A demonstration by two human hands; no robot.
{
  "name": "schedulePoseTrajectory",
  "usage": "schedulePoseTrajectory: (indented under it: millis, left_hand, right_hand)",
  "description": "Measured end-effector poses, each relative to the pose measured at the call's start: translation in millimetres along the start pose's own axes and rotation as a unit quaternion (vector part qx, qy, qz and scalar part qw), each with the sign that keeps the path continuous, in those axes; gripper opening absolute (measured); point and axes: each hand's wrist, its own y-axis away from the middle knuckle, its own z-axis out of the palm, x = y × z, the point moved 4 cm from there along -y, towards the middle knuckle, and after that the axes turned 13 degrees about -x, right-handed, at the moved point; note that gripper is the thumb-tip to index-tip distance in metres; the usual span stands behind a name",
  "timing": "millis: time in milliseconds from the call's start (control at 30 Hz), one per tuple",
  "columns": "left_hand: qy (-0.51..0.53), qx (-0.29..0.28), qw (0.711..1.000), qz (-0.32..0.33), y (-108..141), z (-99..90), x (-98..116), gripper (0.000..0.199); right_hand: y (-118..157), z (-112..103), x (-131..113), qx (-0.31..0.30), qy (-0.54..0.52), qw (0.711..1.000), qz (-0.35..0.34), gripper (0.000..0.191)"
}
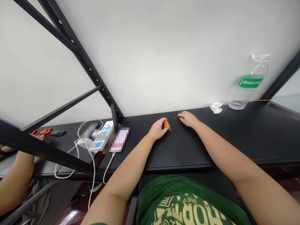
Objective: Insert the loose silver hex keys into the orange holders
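"What's the left grip [157, 130] doing?"

"Closed narrow around an orange-handled tool [166, 124], low over the black counter [178, 150]."

"And the right grip [187, 119]?"

"Pinching a thin steel shaft [177, 117] just beside that tool, fingers hiding most of it."

"Anything else nearby?"

"Hex keys [57, 133] lie well left, past a white power strip [97, 145].
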Motion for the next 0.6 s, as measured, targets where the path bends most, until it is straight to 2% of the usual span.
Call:
schedulePoseTrajectory:
  millis: [200,367,433,533,600]
  left_hand:
    - [0.000,-0.004,1.000,-0.025,-0.3,-2.6,-6.3,0.052]
    - [-0.040,-0.020,0.999,-0.025,-0.4,-0.4,-3.6,0.052]
    - [-0.063,-0.024,0.997,-0.026,-0.9,1.8,-1.5,0.052]
    - [-0.082,-0.028,0.996,-0.020,-1.4,4.1,2.0,0.051]
    - [-0.081,-0.027,0.996,-0.017,-1.0,3.5,3.1,0.050]
  right_hand:
    - [1.9,5.4,-10.9,-0.023,0.090,0.995,0.029,0.029]
    - [3.6,9.7,-24.6,-0.069,0.102,0.991,0.047,0.006]
    - [6.1,12.2,-32.4,-0.079,0.095,0.992,0.018,0.004]
    - [10.5,15.3,-46.8,-0.066,0.069,0.994,-0.061,0.002]
    - [12.2,17.4,-54.4,-0.060,0.043,0.992,-0.107,0.007]
